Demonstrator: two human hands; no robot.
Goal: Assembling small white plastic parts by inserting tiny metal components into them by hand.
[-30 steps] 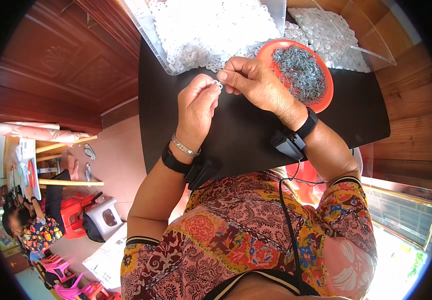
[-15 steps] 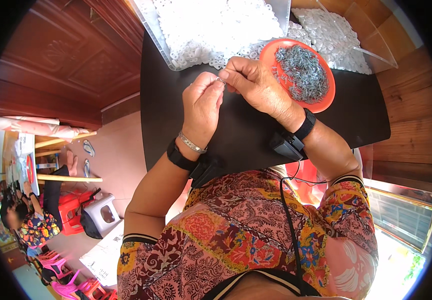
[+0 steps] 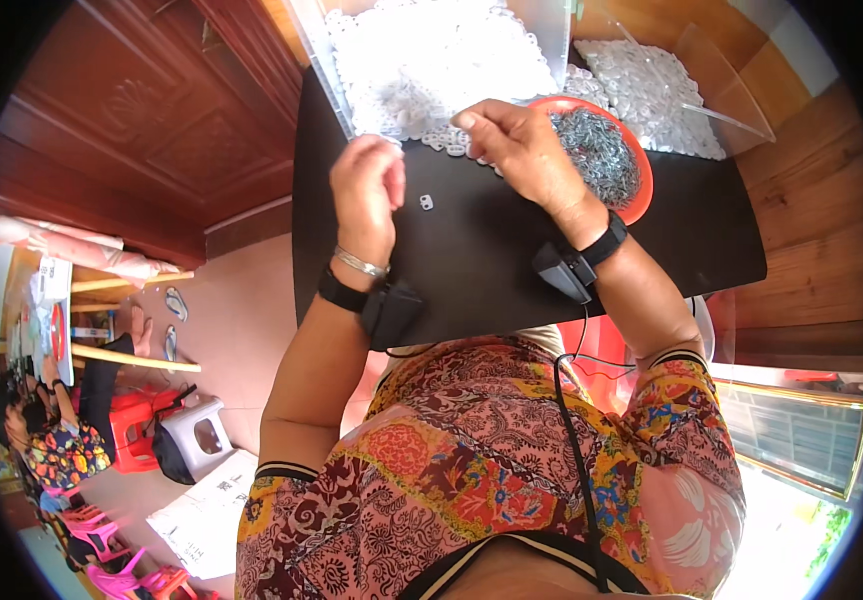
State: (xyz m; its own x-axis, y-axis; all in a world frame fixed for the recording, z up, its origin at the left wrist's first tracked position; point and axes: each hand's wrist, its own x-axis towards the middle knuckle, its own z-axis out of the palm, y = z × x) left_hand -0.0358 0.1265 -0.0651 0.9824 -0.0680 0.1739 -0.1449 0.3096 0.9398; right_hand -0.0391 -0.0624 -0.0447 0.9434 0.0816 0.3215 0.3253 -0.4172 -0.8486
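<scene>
My left hand (image 3: 365, 190) is over the left part of the black table (image 3: 482, 260), beside the near edge of a clear bin (image 3: 337, 85). Its fingers are curled and smeared by motion, so what they hold does not show. My right hand (image 3: 527, 155) is at the left edge of an orange-red plate (image 3: 644, 190) heaped with small grey metal pins (image 3: 602, 155). Its fingers are bent in with the thumb against them; anything between them is hidden. Between the hands, over the table, is one small white clip-like piece (image 3: 427, 202). Many white pieces (image 3: 442, 70) fill the bin.
Clear bags of pale pieces (image 3: 652, 95) stand at the back right by a clear panel (image 3: 722, 80). A black cable (image 3: 577, 450) hangs down my front. At far left a person (image 3: 72, 440) sits near a grey stool (image 3: 197, 440).
My hands were together, pinching a small thing. They have parted, the left moving left and the right staying by the plate. A small white piece now shows between them.
</scene>
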